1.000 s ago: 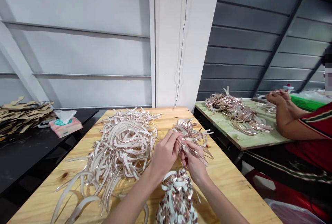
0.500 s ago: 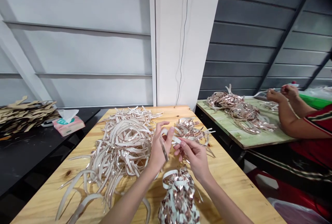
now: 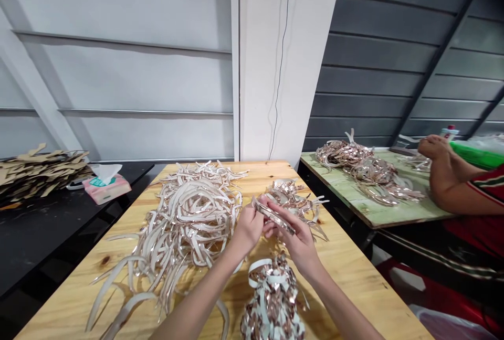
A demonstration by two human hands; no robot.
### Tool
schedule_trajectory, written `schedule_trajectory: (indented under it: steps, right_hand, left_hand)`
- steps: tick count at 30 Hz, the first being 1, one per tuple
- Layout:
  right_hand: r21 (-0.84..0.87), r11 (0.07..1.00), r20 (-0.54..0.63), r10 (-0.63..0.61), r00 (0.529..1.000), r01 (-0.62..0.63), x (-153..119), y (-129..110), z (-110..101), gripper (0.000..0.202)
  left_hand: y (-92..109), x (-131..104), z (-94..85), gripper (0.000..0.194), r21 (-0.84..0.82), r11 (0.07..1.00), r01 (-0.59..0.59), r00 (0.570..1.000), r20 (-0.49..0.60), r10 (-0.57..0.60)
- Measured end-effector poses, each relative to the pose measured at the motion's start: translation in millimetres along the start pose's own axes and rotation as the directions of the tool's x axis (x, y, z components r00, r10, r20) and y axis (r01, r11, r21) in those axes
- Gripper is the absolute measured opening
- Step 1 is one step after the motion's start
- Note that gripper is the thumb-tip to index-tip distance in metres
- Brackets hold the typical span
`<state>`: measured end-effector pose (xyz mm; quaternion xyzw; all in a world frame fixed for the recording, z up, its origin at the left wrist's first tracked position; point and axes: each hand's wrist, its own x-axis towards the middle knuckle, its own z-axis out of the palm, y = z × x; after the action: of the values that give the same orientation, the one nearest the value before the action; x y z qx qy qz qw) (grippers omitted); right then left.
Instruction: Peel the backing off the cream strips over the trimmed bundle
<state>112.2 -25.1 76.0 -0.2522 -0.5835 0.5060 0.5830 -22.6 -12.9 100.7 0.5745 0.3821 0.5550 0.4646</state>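
Note:
Above the middle of the wooden table (image 3: 346, 287), both my hands meet on one shiny strip (image 3: 277, 218), metallic on the side that shows. My left hand (image 3: 249, 227) is closed on its left end. The fingers of my right hand (image 3: 297, 240) are wrapped around its other part, and my fingertips are partly hidden behind it. Below my hands lies a heap of curled rose-gold and white strips (image 3: 271, 298). To the left spreads a big tangle of white-and-metallic strips (image 3: 192, 214). Beyond my right hand sits a smaller pile of strips (image 3: 289, 193).
On the black table at left are a tissue pack (image 3: 106, 185) and a stack of brown cut pieces (image 3: 37, 172). At right, a co-worker's hands (image 3: 435, 147) are above a green table (image 3: 370, 213) holding shiny strips (image 3: 362, 164). A wall column (image 3: 275, 67) stands behind.
My left hand has turned and closed, drawing against my right hand. The strip, looped over my left hand before, now lies slanted across my right fingers. The co-worker's hands have come together.

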Motion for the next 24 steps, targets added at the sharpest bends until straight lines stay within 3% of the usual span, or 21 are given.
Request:
schedule_trajectory:
  steps: [3,6,11,14,19,24]
  right_hand:
    - [0.074,0.995,-0.025,0.073,0.997,-0.071,0.2,-4.0,1.6,0.03]
    - [0.101,0.988,-0.053,0.123,0.991,-0.117,0.2,-3.7,2.1,0.028]
    - [0.152,0.965,-0.157,0.236,0.959,-0.213,2.5,4.7,0.5,0.038]
    - [0.14,0.95,-0.139,0.298,0.944,-0.279,3.0,7.5,-1.2,0.041]
    - [0.099,0.942,-0.102,0.33,0.939,-0.32,3.2,6.1,-4.7,0.043]
    - [0.008,0.971,-0.173,0.237,0.956,-0.239,6.3,6.2,-8.4,0.041]
  left_hand:
    - [1.1,-2.4,1.8,0.052,0.052,0.999,-0.009,0.998,0.062,0.006]
    - [4.4,-6.3,2.4,0.052,0.221,0.974,-0.047,0.998,0.061,0.034]
    - [8.3,-11.3,0.1,0.042,0.602,0.759,-0.249,0.959,0.045,0.278]
    - [8.6,-12.3,-1.4,0.035,0.658,0.704,-0.266,0.953,0.068,0.296]
    - [8.8,-12.3,1.1,0.041,0.606,0.77,-0.199,0.968,-0.004,0.253]
    - [-2.3,-3.9,1.0,0.055,0.373,0.927,-0.039,0.996,-0.065,0.068]
